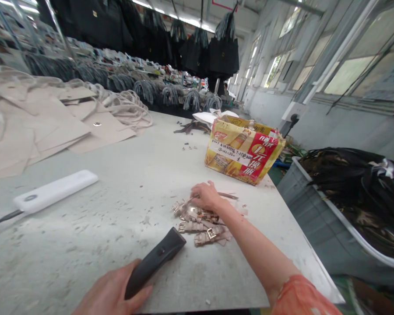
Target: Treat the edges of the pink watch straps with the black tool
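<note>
My left hand [113, 291] grips a black handheld electric trimmer [156, 262] at the near edge of the white worktable [95, 245]. My right hand [206, 195] rests palm-down on a small pile of strap pieces with metal buckles [200, 223]. A thin brown strip [228, 196] runs out from under that palm, and the fingers hide whether they grip it. An orange sleeve [298, 297] covers my right forearm near the bottom edge.
A long white corded device [54, 191] lies on the table to the left. Beige fabric panels [52, 127] and coiled cords [128, 109] lie beyond it. A printed yellow-and-red cardboard box [243, 151] stands ahead. A grey bin of black patterned material [318, 205] stands to the right.
</note>
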